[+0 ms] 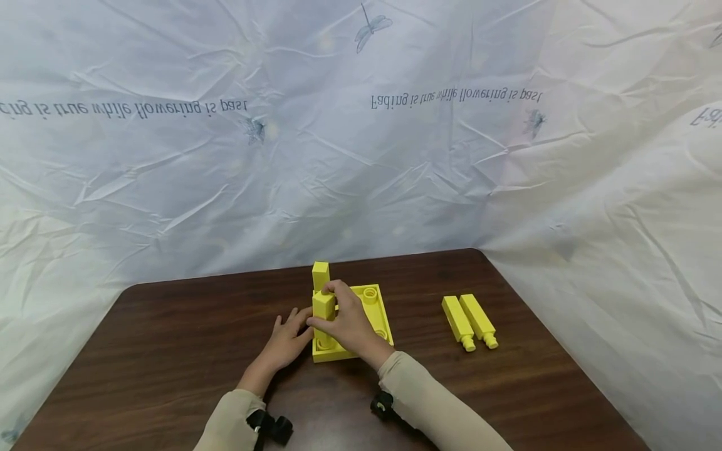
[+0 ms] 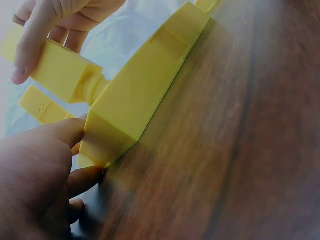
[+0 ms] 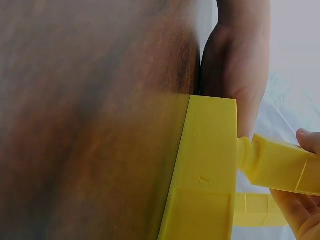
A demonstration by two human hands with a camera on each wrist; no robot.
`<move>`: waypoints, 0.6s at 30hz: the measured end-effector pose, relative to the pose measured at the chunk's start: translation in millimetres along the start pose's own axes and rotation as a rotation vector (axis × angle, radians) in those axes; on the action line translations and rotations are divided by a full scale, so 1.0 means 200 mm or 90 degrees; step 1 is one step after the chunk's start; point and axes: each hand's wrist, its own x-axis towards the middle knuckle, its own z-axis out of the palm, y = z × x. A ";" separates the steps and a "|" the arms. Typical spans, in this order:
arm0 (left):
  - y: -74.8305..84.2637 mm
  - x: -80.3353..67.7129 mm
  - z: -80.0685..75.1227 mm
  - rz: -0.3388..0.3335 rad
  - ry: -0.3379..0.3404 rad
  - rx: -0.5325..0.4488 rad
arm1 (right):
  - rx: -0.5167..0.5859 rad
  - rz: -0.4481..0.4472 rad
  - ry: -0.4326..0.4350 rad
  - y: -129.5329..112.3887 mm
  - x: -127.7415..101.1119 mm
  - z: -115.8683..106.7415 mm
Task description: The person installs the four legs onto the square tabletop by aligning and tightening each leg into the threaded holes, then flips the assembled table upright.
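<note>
Fingers of the right hand (image 1: 346,322) are curled round a yellow peg block (image 1: 324,307), holding it upright over the near left corner of the yellow base plate (image 1: 379,313). The block's long axis runs straight up from the plate, and the wrist views show its round stub (image 2: 92,87) entering a socket there, the square body still a little above the plate's top face. How deep the stub sits I cannot tell.

The left hand (image 1: 284,341) lies on the surface (image 1: 169,351) just left of the plate, fingers fairly straight, with thumb and fingertips (image 2: 85,177) pressed against the plate's near corner and bracing it. It holds nothing.

A second block (image 1: 320,274) already stands upright in the plate just behind the held one. Two more blocks (image 1: 469,321) lie flat side by side to the right, well apart from the plate, stubs pointing toward the person; the right hand is the nearer to them. Open round sockets (image 1: 370,292) show on the plate's right side.
</note>
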 end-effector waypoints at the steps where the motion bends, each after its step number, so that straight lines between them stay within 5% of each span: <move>1: 0.00 0.00 0.00 0.000 -0.001 0.000 | -0.005 0.001 -0.003 0.00 0.00 0.00; 18: 0.01 0.00 -0.01 -0.010 -0.005 -0.014 | -0.102 0.036 -0.011 -0.01 0.01 0.01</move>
